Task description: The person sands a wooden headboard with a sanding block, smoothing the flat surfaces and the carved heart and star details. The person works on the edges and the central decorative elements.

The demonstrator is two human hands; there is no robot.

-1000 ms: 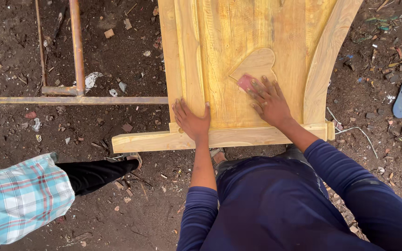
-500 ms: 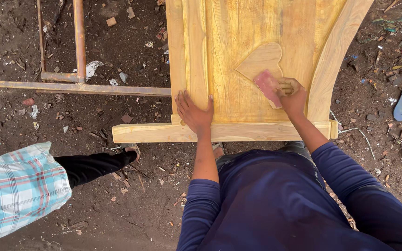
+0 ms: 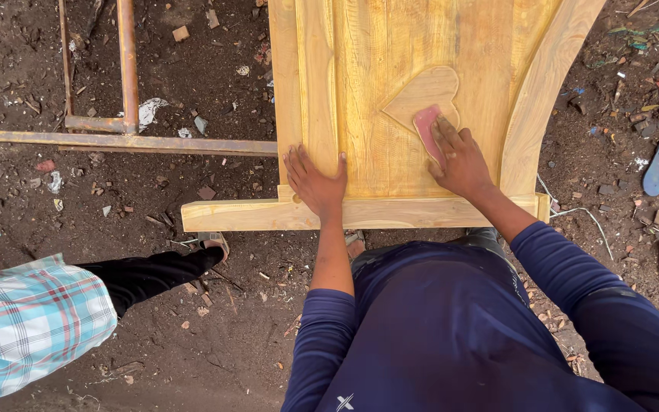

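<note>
A yellow wooden panel (image 3: pixel 375 91) with a raised heart shape (image 3: pixel 429 91) lies in front of me over the dirt ground. My right hand (image 3: pixel 459 156) presses a pink piece of sandpaper (image 3: pixel 426 126) flat against the lower edge of the heart. My left hand (image 3: pixel 316 179) lies flat with fingers spread on the panel's lower left, next to the bottom rail (image 3: pixel 268 215). A curved wooden side piece (image 3: pixel 551 76) runs along the panel's right edge.
Another person in a checked shirt (image 3: pixel 24 320) and dark trousers (image 3: pixel 146 275) stands at the lower left, one foot near the rail. A rusty metal frame (image 3: pixel 127 69) lies at the upper left. Wood scraps and a blue sandal (image 3: pixel 656 166) litter the dirt at right.
My right hand has slid the sandpaper along the heart's lower edge, out to the right and back a little to the left. My left hand has stayed in place.
</note>
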